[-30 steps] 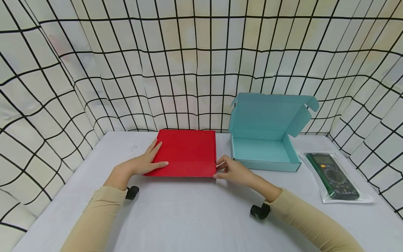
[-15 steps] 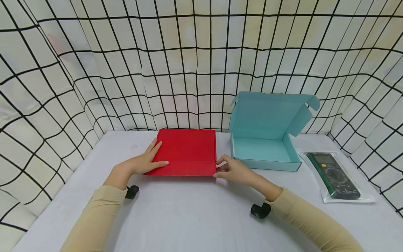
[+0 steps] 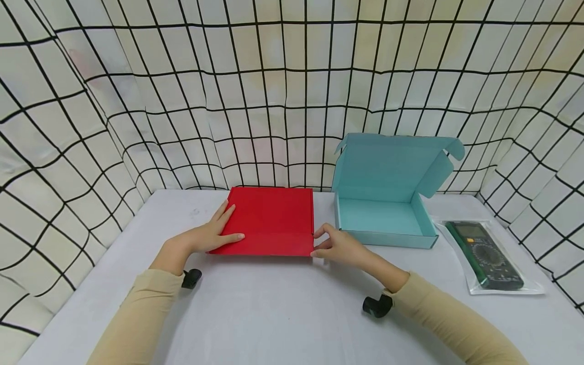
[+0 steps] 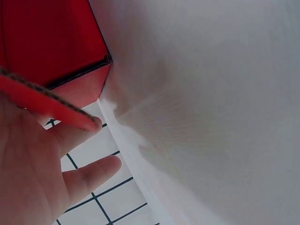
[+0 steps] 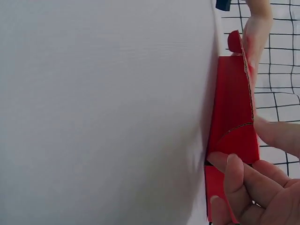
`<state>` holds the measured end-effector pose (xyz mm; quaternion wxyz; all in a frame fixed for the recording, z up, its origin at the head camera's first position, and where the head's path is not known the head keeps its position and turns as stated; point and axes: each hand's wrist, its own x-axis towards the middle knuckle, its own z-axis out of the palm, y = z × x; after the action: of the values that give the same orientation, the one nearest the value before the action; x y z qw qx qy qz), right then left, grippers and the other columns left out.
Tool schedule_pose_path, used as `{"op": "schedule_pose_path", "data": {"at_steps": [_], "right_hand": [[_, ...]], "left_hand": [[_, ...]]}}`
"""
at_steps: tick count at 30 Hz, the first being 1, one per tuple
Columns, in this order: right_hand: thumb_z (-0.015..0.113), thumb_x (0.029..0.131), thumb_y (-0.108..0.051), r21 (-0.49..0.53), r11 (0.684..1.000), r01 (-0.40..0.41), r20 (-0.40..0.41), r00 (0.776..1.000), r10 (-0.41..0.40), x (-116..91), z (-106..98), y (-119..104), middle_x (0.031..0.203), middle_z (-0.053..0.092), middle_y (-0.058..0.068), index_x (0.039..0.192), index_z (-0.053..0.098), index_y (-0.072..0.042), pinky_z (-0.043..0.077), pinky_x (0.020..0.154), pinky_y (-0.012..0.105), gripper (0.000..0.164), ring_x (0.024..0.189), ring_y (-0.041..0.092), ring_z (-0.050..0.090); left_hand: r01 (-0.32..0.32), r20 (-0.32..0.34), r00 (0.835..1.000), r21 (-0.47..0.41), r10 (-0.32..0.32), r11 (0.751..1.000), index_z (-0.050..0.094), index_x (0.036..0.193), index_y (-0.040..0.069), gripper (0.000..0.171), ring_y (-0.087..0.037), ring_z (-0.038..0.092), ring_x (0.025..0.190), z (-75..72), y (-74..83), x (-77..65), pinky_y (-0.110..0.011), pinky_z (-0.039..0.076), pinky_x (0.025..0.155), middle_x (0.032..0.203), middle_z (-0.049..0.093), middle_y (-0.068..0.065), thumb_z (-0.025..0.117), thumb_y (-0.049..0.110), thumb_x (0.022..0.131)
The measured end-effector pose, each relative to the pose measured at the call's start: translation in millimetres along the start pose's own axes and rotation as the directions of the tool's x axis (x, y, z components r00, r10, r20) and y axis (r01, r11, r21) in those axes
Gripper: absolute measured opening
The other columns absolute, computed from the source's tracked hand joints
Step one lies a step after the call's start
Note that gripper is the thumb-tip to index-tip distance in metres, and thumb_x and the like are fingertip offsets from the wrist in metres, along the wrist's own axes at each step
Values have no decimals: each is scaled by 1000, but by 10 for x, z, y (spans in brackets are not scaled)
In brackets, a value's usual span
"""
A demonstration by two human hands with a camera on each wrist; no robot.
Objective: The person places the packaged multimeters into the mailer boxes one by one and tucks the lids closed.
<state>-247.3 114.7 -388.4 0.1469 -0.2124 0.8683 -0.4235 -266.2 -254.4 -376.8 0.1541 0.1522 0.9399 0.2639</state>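
Note:
A red cardboard mailer box lies on the table, its lid lowered over it. My left hand rests on the lid's left side, with the thumb and fingers spread. In the left wrist view the lid's corrugated edge stands apart from the box wall below. At the front right corner, my right hand pinches the box between thumb and fingers. A curved red flap shows at that corner in the right wrist view, with a fingertip against its base. The inside of the red box is mostly hidden.
A teal mailer box stands with its lid up, right of the red one. Farther right lies a multimeter in a clear plastic bag. The white table is enclosed by cloth walls with a black grid.

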Motion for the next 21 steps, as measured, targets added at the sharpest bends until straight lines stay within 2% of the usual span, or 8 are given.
{"op": "schedule_pose_path", "data": {"at_steps": [8,14,16,21], "right_hand": [[75,94,-13,10,999,34,-12,999,-34,14,38,13,109,76,12,120,53,-4,56,83,38,35,99,25,72],[78,92,-11,-50,998,47,-40,998,-49,37,60,2,102,77,9,121,52,-2,56,78,35,39,91,21,73],[79,91,-10,-81,995,55,-63,996,-60,57,62,-3,96,76,5,124,50,-3,56,76,33,45,85,17,71],[82,89,-13,-174,981,84,-63,993,-96,139,47,-28,87,70,-2,151,41,-7,55,70,29,75,76,12,66]], "left_hand": [[-1,-3,1000,-14,1,1000,-4,164,6,107,-51,6,150,-3,14,-27,-71,31,109,168,-16,-20,61,57,96],[14,6,1000,-20,-14,1000,-4,164,6,106,-51,7,149,5,30,-28,-70,31,109,168,-14,-21,61,56,97],[16,10,1000,-26,-15,1000,-5,164,6,107,-50,7,149,9,38,-21,-70,31,110,167,-14,-21,61,56,97],[24,15,1000,-36,-23,999,-6,164,6,107,-51,6,149,3,48,-21,-71,29,111,167,-16,-21,61,57,96]]}}
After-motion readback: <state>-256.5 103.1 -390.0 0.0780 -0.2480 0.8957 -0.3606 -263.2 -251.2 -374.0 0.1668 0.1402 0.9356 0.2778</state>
